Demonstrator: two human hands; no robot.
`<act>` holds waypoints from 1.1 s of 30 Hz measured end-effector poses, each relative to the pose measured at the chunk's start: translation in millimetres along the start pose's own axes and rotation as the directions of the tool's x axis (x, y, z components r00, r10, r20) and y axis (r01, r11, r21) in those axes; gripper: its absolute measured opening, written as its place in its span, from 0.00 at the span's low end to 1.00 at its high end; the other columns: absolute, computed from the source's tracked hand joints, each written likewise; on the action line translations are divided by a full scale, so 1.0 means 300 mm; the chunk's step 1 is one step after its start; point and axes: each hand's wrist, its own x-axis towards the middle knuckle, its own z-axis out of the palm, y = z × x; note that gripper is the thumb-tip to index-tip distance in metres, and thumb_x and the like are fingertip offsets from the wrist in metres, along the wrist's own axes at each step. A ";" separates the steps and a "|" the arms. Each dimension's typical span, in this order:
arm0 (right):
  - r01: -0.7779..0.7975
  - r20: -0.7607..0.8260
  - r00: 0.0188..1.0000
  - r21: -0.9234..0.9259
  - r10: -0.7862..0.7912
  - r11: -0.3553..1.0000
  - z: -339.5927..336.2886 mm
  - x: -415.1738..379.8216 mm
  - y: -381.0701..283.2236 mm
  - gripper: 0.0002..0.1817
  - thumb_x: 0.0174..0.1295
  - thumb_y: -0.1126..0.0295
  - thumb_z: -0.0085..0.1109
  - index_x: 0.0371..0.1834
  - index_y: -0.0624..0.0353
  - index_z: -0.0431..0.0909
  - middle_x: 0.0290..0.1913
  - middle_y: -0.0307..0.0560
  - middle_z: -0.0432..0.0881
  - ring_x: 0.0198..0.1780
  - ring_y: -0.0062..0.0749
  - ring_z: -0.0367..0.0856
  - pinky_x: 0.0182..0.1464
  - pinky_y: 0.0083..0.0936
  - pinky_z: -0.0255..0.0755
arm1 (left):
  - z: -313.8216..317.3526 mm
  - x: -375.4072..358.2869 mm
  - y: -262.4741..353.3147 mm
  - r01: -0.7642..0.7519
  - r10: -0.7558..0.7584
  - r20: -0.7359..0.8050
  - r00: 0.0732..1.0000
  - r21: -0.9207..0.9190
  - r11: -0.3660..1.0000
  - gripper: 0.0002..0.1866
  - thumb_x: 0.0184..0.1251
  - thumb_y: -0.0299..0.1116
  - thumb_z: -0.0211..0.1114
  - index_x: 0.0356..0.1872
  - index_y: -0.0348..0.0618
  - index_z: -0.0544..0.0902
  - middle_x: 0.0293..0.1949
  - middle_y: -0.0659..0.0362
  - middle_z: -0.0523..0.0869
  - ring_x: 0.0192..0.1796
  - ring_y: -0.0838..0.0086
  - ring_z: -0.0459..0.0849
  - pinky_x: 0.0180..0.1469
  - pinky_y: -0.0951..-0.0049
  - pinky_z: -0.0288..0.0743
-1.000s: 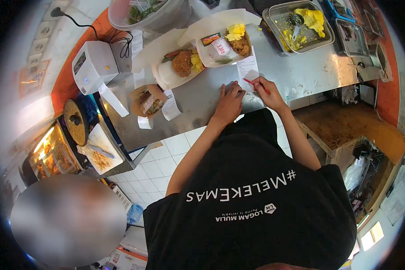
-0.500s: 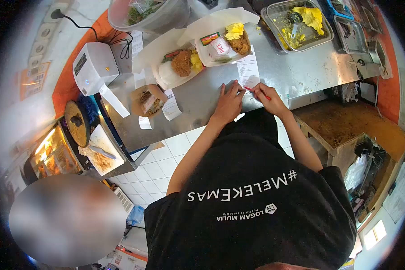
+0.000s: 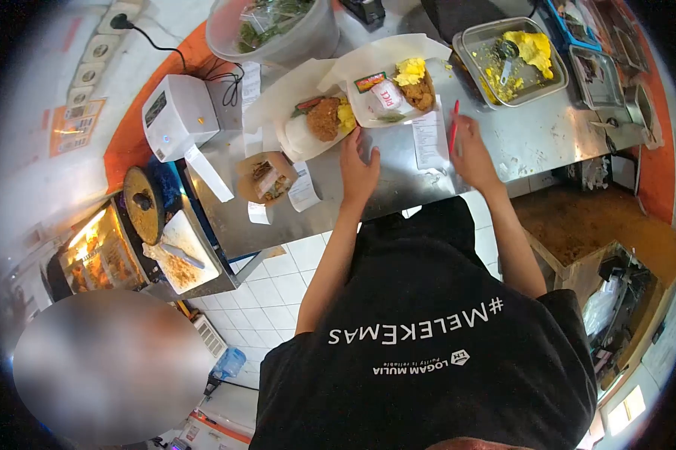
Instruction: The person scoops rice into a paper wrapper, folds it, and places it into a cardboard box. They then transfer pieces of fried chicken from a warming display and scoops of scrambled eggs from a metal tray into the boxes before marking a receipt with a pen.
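My right hand [image 3: 474, 155] is closed around a red pen [image 3: 454, 124], held upright beside a printed receipt [image 3: 429, 144] on the steel counter. My left hand [image 3: 359, 166] has its thumb apart from the fingers, and its fingertips are right at the lower edge of a paper meal box [image 3: 293, 141]. That box holds fried chicken [image 3: 324, 118], yellow egg and a white portion. Behind it and to the right stands a second open meal box [image 3: 368, 123] with a wrapped rice pack [image 3: 387, 94], a sauce sachet [image 3: 369, 81], egg and chicken.
A small brown box [image 3: 266, 178] of food sits among receipts at the left, near a white printer [image 3: 177, 117]. A metal tray [image 3: 534, 91] with egg is at the back right. A blurred person [image 3: 111, 367] is at lower left, near a cutting board [image 3: 195, 270].
My hands have moved apart. The left went left to the meal box, while the right lifted the pen off the receipt and turned it upright. The whole view has shifted slightly.
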 end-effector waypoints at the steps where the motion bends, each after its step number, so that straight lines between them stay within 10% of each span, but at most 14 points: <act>1: 0.109 -0.147 0.983 -0.005 -0.108 0.994 -0.048 0.066 -0.047 0.34 0.55 0.81 0.55 0.69 0.60 0.61 0.62 0.64 0.66 0.60 0.63 0.69 0.64 0.45 0.65 | 0.006 0.026 -0.025 -0.029 0.029 0.010 1.000 -0.018 0.999 0.33 0.62 0.27 0.66 0.68 0.37 0.64 0.63 0.49 0.71 0.65 0.62 0.74 0.61 0.63 0.74; 5: 0.298 -0.408 0.848 -0.160 -0.338 0.941 -0.174 0.365 -0.162 0.35 0.55 0.79 0.57 0.69 0.61 0.60 0.66 0.62 0.66 0.60 0.61 0.71 0.64 0.42 0.66 | 0.057 0.118 0.001 -0.006 0.000 -0.034 0.999 -0.186 0.982 0.32 0.62 0.27 0.66 0.67 0.37 0.63 0.62 0.49 0.73 0.64 0.61 0.75 0.62 0.62 0.73; 8: 0.299 -0.222 0.937 0.106 -0.271 0.948 -0.198 0.518 -0.139 0.31 0.59 0.77 0.54 0.69 0.58 0.63 0.62 0.62 0.72 0.59 0.59 0.72 0.63 0.40 0.67 | 0.081 0.185 -0.015 0.004 -0.012 -0.051 0.999 -0.158 0.987 0.31 0.62 0.28 0.66 0.64 0.36 0.63 0.63 0.47 0.72 0.64 0.60 0.75 0.62 0.62 0.73; 11: 0.375 0.112 0.923 -0.037 -0.369 0.926 -0.200 0.556 -0.045 0.30 0.63 0.78 0.46 0.70 0.46 0.66 0.59 0.65 0.73 0.60 0.58 0.72 0.63 0.39 0.67 | 0.073 0.227 -0.011 0.083 -0.074 0.076 0.994 -0.117 0.990 0.35 0.61 0.30 0.68 0.67 0.34 0.60 0.63 0.43 0.70 0.59 0.57 0.77 0.57 0.62 0.76; 14: 0.320 0.105 0.947 -0.195 -0.305 0.927 -0.188 0.388 -0.022 0.33 0.63 0.78 0.46 0.73 0.40 0.63 0.64 0.69 0.65 0.66 0.59 0.65 0.67 0.44 0.61 | 0.048 0.158 0.064 0.181 -0.144 0.209 0.967 -0.172 0.968 0.37 0.59 0.30 0.69 0.67 0.34 0.59 0.68 0.40 0.64 0.66 0.52 0.71 0.64 0.60 0.70; 16: 0.263 0.106 0.965 -0.454 -0.241 0.851 -0.154 0.270 -0.016 0.35 0.65 0.66 0.54 0.76 0.30 0.57 0.72 0.69 0.53 0.69 0.64 0.56 0.69 0.57 0.53 | 0.028 0.115 0.150 -0.343 0.370 -0.011 0.929 0.347 0.873 0.40 0.55 0.34 0.72 0.67 0.40 0.60 0.72 0.38 0.56 0.74 0.43 0.56 0.71 0.50 0.58; 19: 0.190 0.061 0.982 -0.323 -0.180 0.927 -0.066 0.180 0.024 0.39 0.61 0.60 0.61 0.76 0.31 0.55 0.75 0.72 0.44 0.73 0.68 0.49 0.72 0.58 0.48 | -0.003 0.110 0.300 -0.502 0.479 0.203 0.854 0.566 0.654 0.41 0.49 0.41 0.75 0.64 0.47 0.64 0.74 0.36 0.47 0.76 0.38 0.45 0.74 0.44 0.45; 22: 0.189 0.023 0.982 -0.221 -0.189 0.957 -0.011 0.156 0.013 0.44 0.56 0.57 0.68 0.76 0.34 0.56 0.76 0.73 0.36 0.76 0.69 0.41 0.75 0.52 0.45 | 0.082 0.164 0.131 -0.367 0.257 0.293 0.921 0.431 0.825 0.42 0.46 0.46 0.77 0.62 0.48 0.65 0.74 0.33 0.44 0.75 0.35 0.45 0.73 0.40 0.44; 24: 0.182 -0.048 0.983 0.214 -0.176 0.960 0.029 0.162 0.014 0.47 0.51 0.59 0.71 0.76 0.38 0.57 0.77 0.72 0.31 0.78 0.67 0.36 0.76 0.45 0.45 | 0.109 0.190 0.108 -0.381 0.289 0.262 0.921 0.452 0.807 0.41 0.43 0.44 0.79 0.59 0.47 0.66 0.71 0.32 0.49 0.73 0.36 0.50 0.73 0.44 0.48; 26: 0.183 -0.071 0.983 0.240 -0.171 0.953 0.011 0.157 -0.007 0.45 0.52 0.66 0.71 0.75 0.42 0.59 0.78 0.68 0.33 0.78 0.63 0.40 0.75 0.41 0.49 | 0.120 0.208 0.086 -0.382 0.350 0.300 0.887 0.052 0.923 0.40 0.43 0.41 0.80 0.57 0.46 0.66 0.66 0.37 0.57 0.69 0.39 0.58 0.71 0.50 0.55; 30: 0.254 -0.114 0.966 0.286 -0.231 0.924 -0.026 0.159 0.036 0.35 0.58 0.69 0.65 0.71 0.46 0.65 0.74 0.58 0.52 0.75 0.54 0.53 0.73 0.39 0.55 | 0.066 0.199 0.095 -0.326 0.329 0.258 0.908 -0.056 0.944 0.40 0.49 0.39 0.78 0.63 0.46 0.66 0.64 0.38 0.61 0.70 0.42 0.58 0.70 0.54 0.58; 33: 0.116 -0.073 0.993 0.464 -0.093 0.878 -0.104 0.150 -0.017 0.25 0.68 0.62 0.56 0.68 0.49 0.69 0.64 0.54 0.63 0.67 0.45 0.63 0.69 0.37 0.59 | 0.000 0.192 0.152 -0.313 0.309 0.231 0.923 -0.019 0.950 0.31 0.65 0.34 0.67 0.68 0.46 0.66 0.57 0.44 0.68 0.53 0.58 0.72 0.59 0.63 0.68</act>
